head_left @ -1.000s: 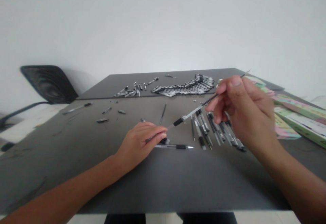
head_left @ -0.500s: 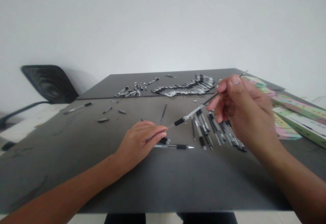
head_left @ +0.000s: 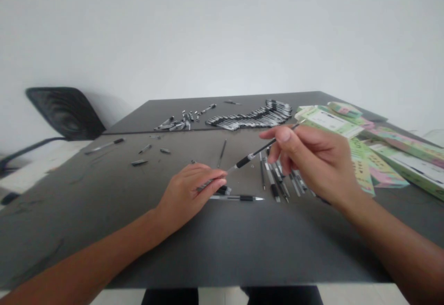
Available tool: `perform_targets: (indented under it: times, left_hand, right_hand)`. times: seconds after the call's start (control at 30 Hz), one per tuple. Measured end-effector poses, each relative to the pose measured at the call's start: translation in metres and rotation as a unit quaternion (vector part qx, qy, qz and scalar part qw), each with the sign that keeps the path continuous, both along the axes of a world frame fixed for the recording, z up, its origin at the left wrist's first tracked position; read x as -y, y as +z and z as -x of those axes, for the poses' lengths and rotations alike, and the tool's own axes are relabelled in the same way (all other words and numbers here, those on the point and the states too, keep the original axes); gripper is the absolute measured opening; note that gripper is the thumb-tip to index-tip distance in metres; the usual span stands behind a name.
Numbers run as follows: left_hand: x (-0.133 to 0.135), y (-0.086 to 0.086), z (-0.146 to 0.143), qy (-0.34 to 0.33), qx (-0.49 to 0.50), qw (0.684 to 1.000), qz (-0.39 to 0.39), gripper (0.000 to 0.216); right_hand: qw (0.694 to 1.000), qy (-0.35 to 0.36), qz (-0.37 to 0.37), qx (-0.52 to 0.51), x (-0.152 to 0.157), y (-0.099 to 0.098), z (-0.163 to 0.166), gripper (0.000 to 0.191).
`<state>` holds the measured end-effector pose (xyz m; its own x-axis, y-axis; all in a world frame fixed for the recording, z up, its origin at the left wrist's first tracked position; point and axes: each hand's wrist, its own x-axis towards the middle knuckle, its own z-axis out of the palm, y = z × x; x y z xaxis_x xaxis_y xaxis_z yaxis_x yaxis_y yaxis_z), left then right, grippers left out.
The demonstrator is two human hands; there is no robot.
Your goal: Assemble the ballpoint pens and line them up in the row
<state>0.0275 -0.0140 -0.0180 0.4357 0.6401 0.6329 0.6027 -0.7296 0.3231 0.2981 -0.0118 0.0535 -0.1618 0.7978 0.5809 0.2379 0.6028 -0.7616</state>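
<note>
My left hand point(head_left: 192, 188) pinches a clear pen barrel point(head_left: 244, 160) with a black grip, its open end angled up to the right. Between the fingers of my right hand point(head_left: 312, 157) is a thin dark ink refill point(head_left: 266, 146); its lower end is inside the barrel and its other end sticks out past the thumb. A pen with a silver tip point(head_left: 239, 198) lies just under the left hand. Beneath the right hand lie several pen barrels and refills point(head_left: 272, 182), partly hidden by the fingers. One loose refill point(head_left: 222, 151) rests between the hands.
Farther back, a long row of pens point(head_left: 253, 117) curves across the grey table point(head_left: 222, 254). Left of it is a pile of small pen parts point(head_left: 180, 122). Scattered pieces point(head_left: 139, 162) lie at left. Green and pink boxes point(head_left: 388, 171) stand at right. A black chair point(head_left: 65, 113) is beyond the left edge.
My right hand has moved left and slightly down toward my left hand, and the refill has slid deeper into the barrel. The left hand has stayed nearly still. More boxes show at right.
</note>
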Motion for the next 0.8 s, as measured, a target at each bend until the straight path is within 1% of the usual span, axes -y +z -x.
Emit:
perform_targets:
  times: [0.07,0.1,0.2,0.23,0.3,0.37,0.43,0.5,0.6,0.7,0.8]
  left_hand:
    - [0.0,0.0,0.0,0.006,0.008,1.0,0.014,0.012]
    - [0.0,0.0,0.0,0.011,0.012,1.0,0.023,0.012]
    - [0.001,-0.001,0.001,0.028,0.019,0.999,0.042,0.014]
    - [0.002,-0.001,0.002,0.033,0.019,0.998,0.046,0.014]
    - [0.002,-0.001,0.002,0.04,0.018,0.998,0.052,0.016]
    - [0.002,-0.001,0.002,0.045,0.02,0.997,0.058,0.017]
    - [0.002,0.0,0.001,0.051,0.021,0.996,0.065,0.018]
    - [0.002,0.001,0.0,0.057,0.017,0.996,0.07,0.018]
    - [0.001,0.002,0.0,0.061,0.012,0.995,0.076,0.02]
    - [0.0,0.002,0.0,0.061,0.013,0.995,0.08,0.022]
    - [0.001,0.002,0.0,0.061,0.013,0.995,0.079,0.023]
  right_hand:
    - [1.0,0.006,-0.01,0.004,-0.003,0.001,-0.004,0.044]
    - [1.0,-0.003,-0.018,0.0,-0.006,0.003,-0.007,0.045]
    - [0.996,-0.08,-0.025,0.012,-0.017,0.009,-0.026,0.038]
    - [0.993,-0.106,-0.022,0.037,-0.023,0.012,-0.035,0.037]
    - [0.982,-0.139,-0.006,0.127,-0.036,0.015,-0.057,0.038]
    - [0.954,-0.148,0.029,0.259,-0.05,0.014,-0.081,0.039]
    - [0.911,-0.14,0.077,0.38,-0.064,0.01,-0.102,0.033]
    - [0.878,-0.117,0.116,0.449,-0.076,0.003,-0.116,0.026]
    - [0.855,-0.098,0.141,0.49,-0.087,-0.01,-0.123,0.023]
    - [0.838,-0.12,0.135,0.514,-0.094,-0.021,-0.122,0.027]
    - [0.829,-0.137,0.126,0.527,-0.1,-0.03,-0.12,0.031]
